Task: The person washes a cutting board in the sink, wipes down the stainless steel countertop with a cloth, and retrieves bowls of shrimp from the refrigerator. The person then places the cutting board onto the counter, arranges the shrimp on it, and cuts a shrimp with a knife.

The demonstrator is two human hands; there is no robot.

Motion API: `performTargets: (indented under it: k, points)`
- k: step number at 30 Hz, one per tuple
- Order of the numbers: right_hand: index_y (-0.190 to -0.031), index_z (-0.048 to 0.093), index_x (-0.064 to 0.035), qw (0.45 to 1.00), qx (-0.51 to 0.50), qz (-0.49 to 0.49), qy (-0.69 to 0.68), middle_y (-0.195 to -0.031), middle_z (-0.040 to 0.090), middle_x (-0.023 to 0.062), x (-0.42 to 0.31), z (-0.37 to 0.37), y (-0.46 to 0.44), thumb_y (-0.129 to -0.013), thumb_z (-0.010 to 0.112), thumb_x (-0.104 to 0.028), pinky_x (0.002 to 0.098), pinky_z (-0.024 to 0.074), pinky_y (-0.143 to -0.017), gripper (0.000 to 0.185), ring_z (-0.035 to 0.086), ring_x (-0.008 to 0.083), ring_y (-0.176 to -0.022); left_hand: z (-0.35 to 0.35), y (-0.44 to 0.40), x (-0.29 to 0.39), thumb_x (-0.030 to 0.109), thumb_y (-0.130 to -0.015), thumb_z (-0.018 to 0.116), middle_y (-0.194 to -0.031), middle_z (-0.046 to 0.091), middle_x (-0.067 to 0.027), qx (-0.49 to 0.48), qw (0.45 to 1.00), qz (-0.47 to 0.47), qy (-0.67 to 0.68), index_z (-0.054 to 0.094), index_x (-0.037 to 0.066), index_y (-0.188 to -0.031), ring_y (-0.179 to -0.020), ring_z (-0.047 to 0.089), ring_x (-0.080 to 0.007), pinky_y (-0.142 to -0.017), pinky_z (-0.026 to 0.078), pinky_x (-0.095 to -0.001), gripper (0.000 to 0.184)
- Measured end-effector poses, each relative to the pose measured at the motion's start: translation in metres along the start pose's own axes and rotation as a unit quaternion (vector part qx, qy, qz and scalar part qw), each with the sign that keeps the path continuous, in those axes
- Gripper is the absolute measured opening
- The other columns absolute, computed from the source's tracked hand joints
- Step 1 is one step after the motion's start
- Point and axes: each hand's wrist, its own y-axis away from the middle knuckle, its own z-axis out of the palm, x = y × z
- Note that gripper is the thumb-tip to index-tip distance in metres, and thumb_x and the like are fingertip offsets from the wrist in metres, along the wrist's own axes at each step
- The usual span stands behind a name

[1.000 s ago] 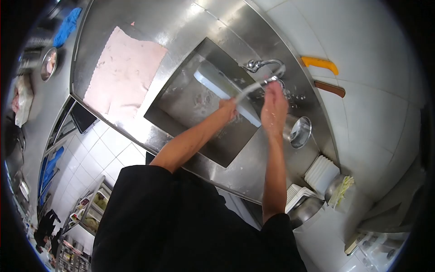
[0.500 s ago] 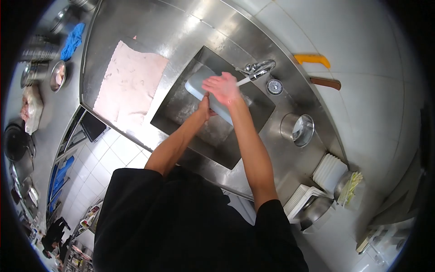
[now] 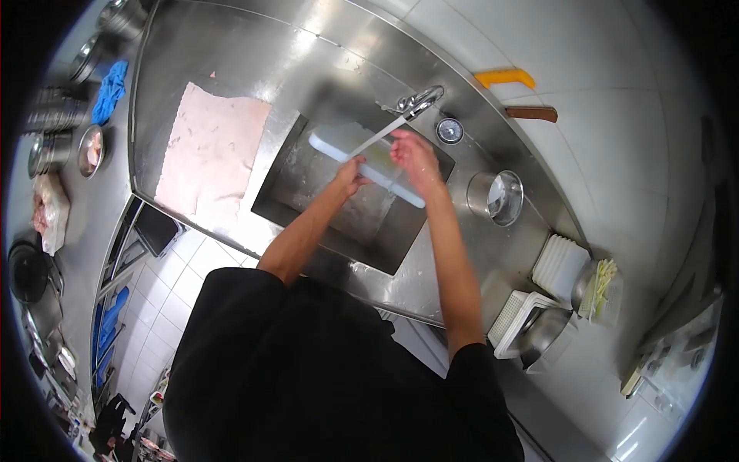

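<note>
A pale blue-white plastic tray [image 3: 380, 178] is tilted in the steel sink [image 3: 362, 250], its long near edge facing me. My left hand [image 3: 352, 176] is closed on that edge at about its middle. Water pours from the tap [image 3: 419, 102] onto the tray close to my left fingers. To the right of the stream, my right hand [image 3: 416, 159] hovers over the tray's right half, fingers loosely bent and apart, with nothing in it. The tray's inside is partly blurred by water.
A pale pink sheet of skin or meat [image 3: 212, 146] lies left of the sink. On the right stand a steel pot [image 3: 495, 198] and white trays [image 3: 560, 264]. A yellow-handled knife [image 3: 504, 78] and a brown-handled one [image 3: 531, 113] are at the wall.
My right hand has moved right, out of the water stream, and its fingers have bent. The tray is tilted differently, and water now falls on it. My view has shifted slightly.
</note>
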Motion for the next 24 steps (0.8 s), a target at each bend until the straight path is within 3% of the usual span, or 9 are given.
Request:
performTargets:
  k: [3,6,9,10,16,19,20,22,24]
  points:
    - [-0.129,0.053,-0.0014,0.985,0.022,-0.077,0.150,-0.087,0.068,0.0082,-0.030,0.002,-0.015,-0.095,0.047,-0.020,0.0273,0.0516,-0.068,0.039,0.066,0.0162,-0.073,-0.031,0.015,0.009,0.020,-0.090,0.056,-0.116,0.059,-0.0187,0.000,1.000,0.018,-0.005,0.048,-0.002,-0.129,-0.103,0.063,-0.0327,-0.075,0.061,-0.0461,0.045]
    - [-0.132,0.051,-0.0020,0.950,0.011,-0.087,0.301,-0.084,0.070,0.0128,-0.027,0.006,-0.060,-0.094,0.048,-0.024,0.0290,0.0528,-0.060,0.044,0.068,0.0165,-0.067,-0.045,0.065,0.012,0.018,-0.091,0.055,-0.118,0.059,-0.0183,0.020,0.999,0.009,-0.038,0.048,-0.002,-0.128,-0.101,0.065,-0.0300,-0.074,0.062,-0.0448,0.043]
    - [-0.133,0.050,-0.0042,0.935,0.050,0.032,0.350,-0.079,0.069,0.0152,-0.019,0.022,-0.096,-0.095,0.048,-0.032,0.0307,0.0535,-0.054,0.047,0.069,0.0176,-0.060,-0.035,0.109,-0.004,0.017,-0.088,0.057,-0.116,0.059,-0.0168,0.017,0.998,0.018,-0.056,0.049,-0.004,-0.126,-0.102,0.064,-0.0293,-0.078,0.061,-0.0456,0.044]
    - [-0.130,0.052,-0.0053,0.918,-0.007,0.046,0.394,-0.080,0.068,0.0127,-0.011,0.014,-0.113,-0.097,0.046,-0.041,0.0310,0.0534,-0.052,0.049,0.067,0.0192,-0.055,-0.026,0.127,-0.007,0.017,-0.089,0.057,-0.116,0.060,-0.0165,0.025,0.996,0.028,-0.077,0.050,-0.004,-0.125,-0.102,0.064,-0.0286,-0.079,0.060,-0.0452,0.043]
    - [-0.113,0.062,-0.0048,0.999,-0.038,-0.027,-0.017,-0.079,0.065,0.0092,-0.005,-0.052,-0.075,-0.095,0.052,-0.044,0.0312,0.0541,-0.062,0.044,0.070,0.0179,-0.074,-0.022,0.182,0.007,0.016,-0.090,0.056,-0.114,0.060,-0.0157,0.014,0.996,0.012,-0.083,0.052,-0.004,-0.123,-0.103,0.064,-0.0275,-0.085,0.059,-0.0447,0.039]
    - [-0.117,0.064,-0.0054,0.972,0.073,-0.038,0.219,-0.084,0.068,0.0130,0.028,-0.085,-0.006,-0.095,0.052,-0.048,0.0331,0.0542,-0.074,0.050,0.070,0.0193,-0.090,-0.019,0.212,0.021,0.015,-0.091,0.054,-0.114,0.061,-0.0162,0.012,0.998,0.004,-0.069,0.051,-0.004,-0.123,-0.103,0.064,-0.0284,-0.085,0.059,-0.0452,0.037]
    - [-0.119,0.062,-0.0045,0.913,0.100,-0.052,0.391,-0.089,0.069,0.0128,0.056,-0.106,0.020,-0.095,0.050,-0.055,0.0359,0.0537,-0.075,0.057,0.069,0.0209,-0.088,-0.017,0.224,0.025,0.014,-0.092,0.053,-0.114,0.061,-0.0164,0.016,0.998,0.005,-0.066,0.051,-0.004,-0.123,-0.103,0.064,-0.0287,-0.085,0.059,-0.0454,0.037]
    - [-0.123,0.060,-0.0025,0.836,0.123,0.051,0.532,-0.100,0.071,0.0136,0.103,-0.131,0.079,-0.095,0.048,-0.061,0.0391,0.0530,-0.078,0.066,0.068,0.0233,-0.087,-0.008,0.251,0.034,0.014,-0.092,0.052,-0.114,0.060,-0.0173,0.009,0.997,0.001,-0.072,0.049,-0.005,-0.124,-0.102,0.064,-0.0296,-0.085,0.059,-0.0447,0.037]
    - [-0.127,0.058,0.0001,0.901,0.102,0.232,0.351,-0.107,0.071,0.0140,0.129,-0.123,0.145,-0.095,0.050,-0.060,0.0384,0.0523,-0.083,0.069,0.067,0.0235,-0.093,0.000,0.275,0.039,0.014,-0.092,0.052,-0.113,0.060,-0.0179,-0.010,0.996,0.000,-0.089,0.047,-0.005,-0.125,-0.100,0.065,-0.0300,-0.085,0.060,-0.0433,0.038]
